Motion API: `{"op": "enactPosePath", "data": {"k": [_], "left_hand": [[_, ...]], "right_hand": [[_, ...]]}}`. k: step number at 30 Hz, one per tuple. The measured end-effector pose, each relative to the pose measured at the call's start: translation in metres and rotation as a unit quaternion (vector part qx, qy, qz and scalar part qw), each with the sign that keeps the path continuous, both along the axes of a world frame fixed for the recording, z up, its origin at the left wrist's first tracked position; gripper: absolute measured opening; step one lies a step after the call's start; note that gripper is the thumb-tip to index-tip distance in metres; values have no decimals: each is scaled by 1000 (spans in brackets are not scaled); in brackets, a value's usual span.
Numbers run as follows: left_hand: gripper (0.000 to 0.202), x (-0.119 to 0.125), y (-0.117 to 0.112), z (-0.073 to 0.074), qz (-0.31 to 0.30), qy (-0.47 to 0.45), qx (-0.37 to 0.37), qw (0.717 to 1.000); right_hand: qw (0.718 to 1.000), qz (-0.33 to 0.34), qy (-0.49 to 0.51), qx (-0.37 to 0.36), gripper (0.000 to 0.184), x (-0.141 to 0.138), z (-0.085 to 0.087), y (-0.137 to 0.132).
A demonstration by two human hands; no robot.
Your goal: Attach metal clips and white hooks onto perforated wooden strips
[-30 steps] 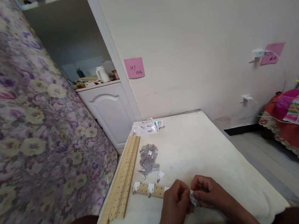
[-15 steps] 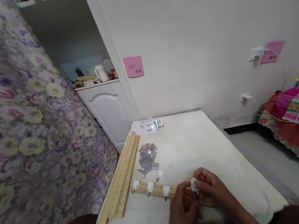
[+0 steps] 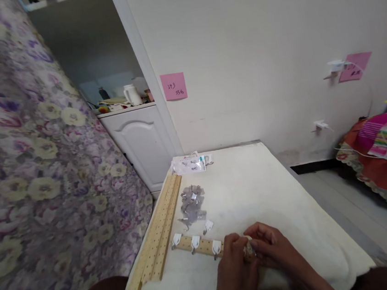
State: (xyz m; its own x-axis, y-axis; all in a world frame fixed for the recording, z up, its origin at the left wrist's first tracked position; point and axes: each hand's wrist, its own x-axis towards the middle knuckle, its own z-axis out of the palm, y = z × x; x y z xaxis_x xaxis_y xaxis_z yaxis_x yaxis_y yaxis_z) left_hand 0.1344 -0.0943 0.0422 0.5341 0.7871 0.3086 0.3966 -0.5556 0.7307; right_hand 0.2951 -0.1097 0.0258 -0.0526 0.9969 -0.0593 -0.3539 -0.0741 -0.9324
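A perforated wooden strip [image 3: 204,245] lies across the near part of the table, with white adhesive hooks [image 3: 196,242] along its left portion. Over its right part, my right hand [image 3: 271,246] pinches another white adhesive hook [image 3: 248,244], mostly covered by fingers. Close against it, my left hand [image 3: 234,263] has its fingers curled together, and what they grip is hidden. Just behind the strip lies a loose white hook [image 3: 208,227]. Farther back is a cluster of clear-backed hooks [image 3: 193,205].
Long perforated wooden strips [image 3: 161,231] lie along the left edge of the cloth-covered table [image 3: 252,180]. Hook packages [image 3: 188,164] rest at the back left corner. A floral curtain [image 3: 62,177] hangs at the left, and a white cabinet [image 3: 141,143] stands behind.
My hands have drawn closer together around the white hook. The hook has tilted and is now more covered by my fingers. The strip and the other hooks stay put.
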Motion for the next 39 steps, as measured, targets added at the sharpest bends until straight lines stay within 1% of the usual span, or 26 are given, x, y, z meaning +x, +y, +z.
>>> {"op": "enactPosePath", "data": {"k": [2,4,5,7,9,13,15,20,24,26,28,31,34,37,39], "left_hand": [[26,-1,2,5,-7,-9,9,1000],[24,-2,4,9,-30,-18,20,999],[26,-2,4,10,-44,-25,26,998],[36,0,5,10,-64,-38,34,997],[41,3,4,9,-55,-41,37,997],[25,9,1,11,-19,-8,20,1000],[23,9,0,13,-19,4,9,1000],[26,4,1,16,-24,5,-7,1000],[16,1,3,16,-7,-9,-16,1000],[14,0,3,16,1,-19,-32,999],[15,-1,2,18,6,-26,-52,998],[17,-2,1,21,19,-28,-84,996],[19,-2,1,21,38,-37,-124,991],[20,-1,2,16,27,-66,-177,982],[21,0,2,12,14,-96,-214,972]], "right_hand": [[1000,18,13,-13,31,0,3,-2],[999,22,25,-22,32,-1,5,-3],[999,16,27,-20,32,-1,5,-2],[1000,-5,23,-8,33,-2,4,-1],[1000,-20,9,2,33,-2,1,1],[1000,-17,2,8,35,-1,-3,4],[1000,-11,8,10,35,-1,-5,4],[1000,-4,-1,9,31,1,-3,3],[1000,20,18,5,33,1,-3,3],[999,29,22,-3,33,1,-6,4],[1000,30,-1,-8,33,2,-9,5],[996,11,-83,23,30,8,-10,4],[987,-3,-146,61,28,14,-5,2],[985,-16,-160,69,26,16,-3,1],[987,-22,-147,59,26,15,-4,1]]}}
